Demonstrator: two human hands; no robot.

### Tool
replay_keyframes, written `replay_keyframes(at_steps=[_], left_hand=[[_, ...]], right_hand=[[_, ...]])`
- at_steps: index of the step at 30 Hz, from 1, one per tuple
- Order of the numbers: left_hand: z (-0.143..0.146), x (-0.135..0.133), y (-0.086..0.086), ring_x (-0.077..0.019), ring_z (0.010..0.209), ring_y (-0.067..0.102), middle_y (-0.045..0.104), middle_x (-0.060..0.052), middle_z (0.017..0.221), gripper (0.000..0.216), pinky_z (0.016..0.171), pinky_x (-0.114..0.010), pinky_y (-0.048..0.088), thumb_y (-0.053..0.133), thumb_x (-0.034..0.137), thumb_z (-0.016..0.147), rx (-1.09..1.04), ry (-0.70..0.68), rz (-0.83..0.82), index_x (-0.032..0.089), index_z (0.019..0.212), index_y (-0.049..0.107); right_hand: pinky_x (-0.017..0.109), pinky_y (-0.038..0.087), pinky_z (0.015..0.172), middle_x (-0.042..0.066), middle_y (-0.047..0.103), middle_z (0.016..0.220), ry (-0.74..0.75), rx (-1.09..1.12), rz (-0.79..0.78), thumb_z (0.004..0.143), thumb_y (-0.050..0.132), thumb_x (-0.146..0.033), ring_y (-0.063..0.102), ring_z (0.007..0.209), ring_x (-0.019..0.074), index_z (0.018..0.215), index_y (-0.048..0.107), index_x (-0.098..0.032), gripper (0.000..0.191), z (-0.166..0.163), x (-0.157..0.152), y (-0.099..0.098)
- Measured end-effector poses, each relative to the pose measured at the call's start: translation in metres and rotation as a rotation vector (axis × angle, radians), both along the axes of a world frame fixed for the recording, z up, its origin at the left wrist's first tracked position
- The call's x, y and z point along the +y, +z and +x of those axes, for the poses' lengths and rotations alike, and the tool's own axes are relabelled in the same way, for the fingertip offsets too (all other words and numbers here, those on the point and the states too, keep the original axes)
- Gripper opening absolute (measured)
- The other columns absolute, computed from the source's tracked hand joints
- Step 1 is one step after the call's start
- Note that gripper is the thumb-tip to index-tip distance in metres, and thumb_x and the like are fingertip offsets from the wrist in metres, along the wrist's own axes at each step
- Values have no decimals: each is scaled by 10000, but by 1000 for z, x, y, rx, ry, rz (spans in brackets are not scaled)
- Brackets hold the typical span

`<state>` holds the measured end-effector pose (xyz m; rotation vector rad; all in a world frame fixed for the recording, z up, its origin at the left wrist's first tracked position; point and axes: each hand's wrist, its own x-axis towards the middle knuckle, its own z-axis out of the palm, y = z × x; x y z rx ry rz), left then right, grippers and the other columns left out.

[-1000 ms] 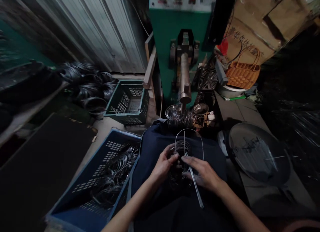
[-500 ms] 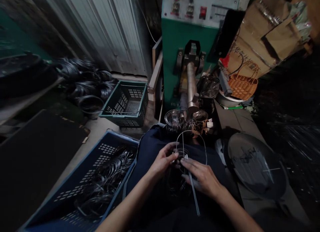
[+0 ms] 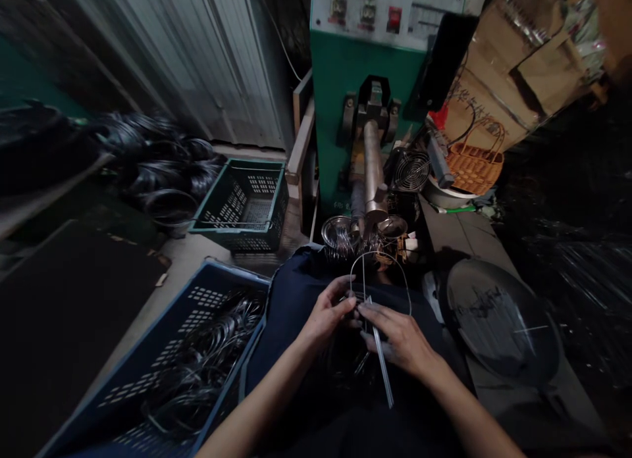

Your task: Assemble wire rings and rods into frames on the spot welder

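Pinching a wire hoop [image 3: 380, 253] and straight rod [image 3: 383, 372] together, the left hand [image 3: 328, 316] and right hand [image 3: 399, 339] sit nearly closed on them. The blue plastic crate [image 3: 228, 271] beside them holds many more wire coils [image 3: 197, 359].

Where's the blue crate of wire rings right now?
The blue crate sits lower left in the head view, beside the left forearm, below the green crate.

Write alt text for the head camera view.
The left hand and right hand hold a bent wire loop and straight metal rods above dark cloth. A blue crate of wire rings sits to the left; a green machine with a control panel stands ahead.
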<state>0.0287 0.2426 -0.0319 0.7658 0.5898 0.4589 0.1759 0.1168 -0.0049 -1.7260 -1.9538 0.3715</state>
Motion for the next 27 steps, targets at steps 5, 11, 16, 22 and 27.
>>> replay_keyframes(at_steps=[5, 11, 16, 22, 27], left_hand=[[4, 3, 1, -108, 659, 585, 525, -18, 928, 569, 538, -249, 562, 766, 305, 725, -33, 0, 17, 245, 1245, 543], [9, 7, 3, -103, 648, 579, 509, -15, 925, 545, 525, -251, 567, 745, 276, 753, -53, 2, 29, 237, 1251, 528], [14, 9, 7, -111, 642, 589, 514, -21, 924, 560, 509, -251, 566, 747, 274, 747, -48, 15, 39, 224, 1256, 520], [18, 11, 10, -119, 648, 596, 513, -22, 917, 553, 501, -252, 570, 742, 264, 747, -57, 19, 65, 220, 1253, 524], [20, 11, 12, -111, 643, 594, 505, -16, 921, 535, 506, -251, 576, 748, 253, 741, -70, 36, 43, 225, 1233, 539]], right_hand=[[334, 526, 967, 84, 601, 1300, 13, 2, 13, 849, 600, -181, 593, 1170, 210, 1372, 492, -240, 537, 4, 4, 5], [354, 524, 971, 96, 592, 1308, 32, -4, 0, 836, 601, -161, 586, 1179, 220, 1362, 492, -217, 540, 10, 6, 6], [349, 506, 991, 78, 572, 1335, 55, -4, 25, 840, 598, -164, 567, 1202, 208, 1398, 440, -257, 587, 16, 8, 5], [310, 516, 975, 64, 604, 1298, 57, 15, 43, 836, 591, -147, 595, 1167, 192, 1361, 488, -258, 546, 18, 11, 15], [317, 513, 978, 77, 597, 1304, 74, 19, 62, 825, 602, -148, 593, 1169, 199, 1363, 486, -241, 558, 22, 13, 16]])
